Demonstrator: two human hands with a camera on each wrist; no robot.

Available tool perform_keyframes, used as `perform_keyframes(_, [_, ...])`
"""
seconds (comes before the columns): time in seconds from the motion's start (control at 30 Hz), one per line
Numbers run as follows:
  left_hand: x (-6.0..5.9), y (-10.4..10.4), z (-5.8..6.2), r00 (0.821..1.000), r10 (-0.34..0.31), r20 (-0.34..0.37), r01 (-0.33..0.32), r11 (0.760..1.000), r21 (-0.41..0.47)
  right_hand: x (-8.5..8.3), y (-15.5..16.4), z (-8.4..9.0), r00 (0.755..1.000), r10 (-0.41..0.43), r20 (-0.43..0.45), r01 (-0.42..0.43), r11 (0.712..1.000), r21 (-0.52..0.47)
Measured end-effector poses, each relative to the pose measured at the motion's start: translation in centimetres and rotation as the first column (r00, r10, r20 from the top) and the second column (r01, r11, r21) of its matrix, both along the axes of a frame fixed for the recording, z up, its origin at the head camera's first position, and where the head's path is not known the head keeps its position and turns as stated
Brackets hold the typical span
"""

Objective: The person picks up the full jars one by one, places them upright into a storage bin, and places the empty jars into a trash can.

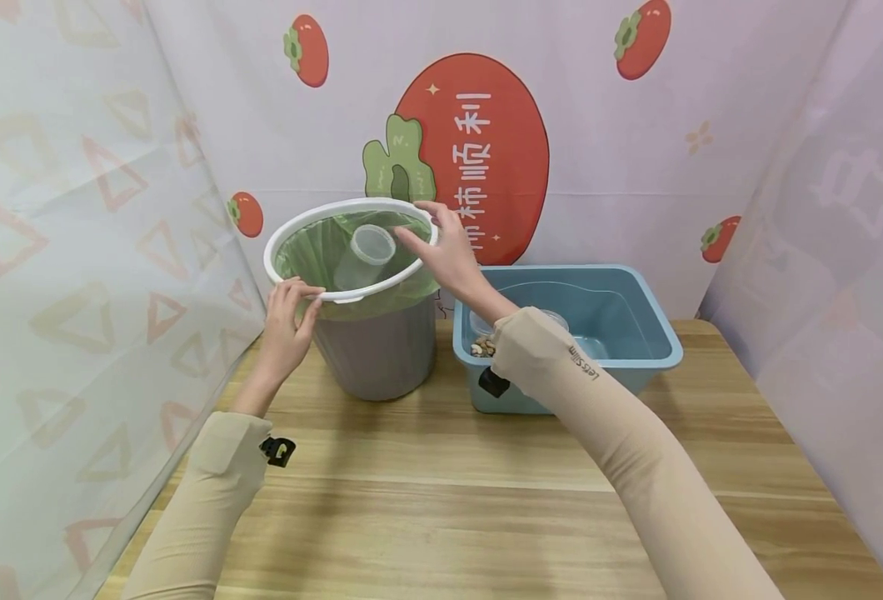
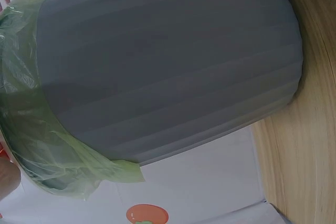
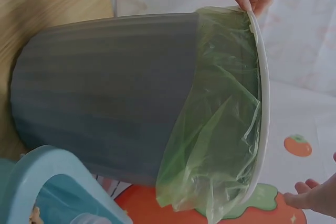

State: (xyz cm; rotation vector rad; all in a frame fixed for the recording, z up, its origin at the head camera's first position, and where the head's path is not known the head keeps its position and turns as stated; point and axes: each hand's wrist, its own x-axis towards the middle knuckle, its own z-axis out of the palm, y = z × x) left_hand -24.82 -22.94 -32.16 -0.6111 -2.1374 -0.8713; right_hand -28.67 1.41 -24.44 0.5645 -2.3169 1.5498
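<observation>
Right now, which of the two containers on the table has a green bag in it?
The grey bin on the left: a green bag lines it under a white ring. The blue tub beside it has no bag.

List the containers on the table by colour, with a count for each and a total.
Grey: 1, the bin with a green bag and white ring
Blue: 1, the tub
Clear: 2, the cup inside the bin, and one in the tub
Total: 4
</observation>
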Motion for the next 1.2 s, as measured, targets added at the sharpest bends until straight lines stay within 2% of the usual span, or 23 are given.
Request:
perform_keyframes(0.33, [0.0,0.0,0.0,1.000,0.006,-0.001,-0.006,1.000,-0.004,1.8,2.3,-2.1,0.997,0.078,0.000,-0.078,0.996,-0.036])
perform_keyframes(0.73, [0.2,0.1,-0.6,0.996,0.038,-0.076,-0.035,0.998,0.044,4.1,4.6,-4.9,0.988,0.150,-0.042,-0.148,0.988,0.042])
perform_keyframes(1.0, [1.0,0.7,-0.6,0.997,0.073,-0.023,-0.071,0.994,0.083,5.7,6.7,-7.3,0.983,0.145,-0.110,-0.142,0.989,0.033])
perform_keyframes(1.2, [2.4,1.4,-1.2,0.993,0.116,0.012,-0.117,0.991,0.065,7.1,8.8,-9.3,0.972,0.116,-0.204,-0.095,0.989,0.112])
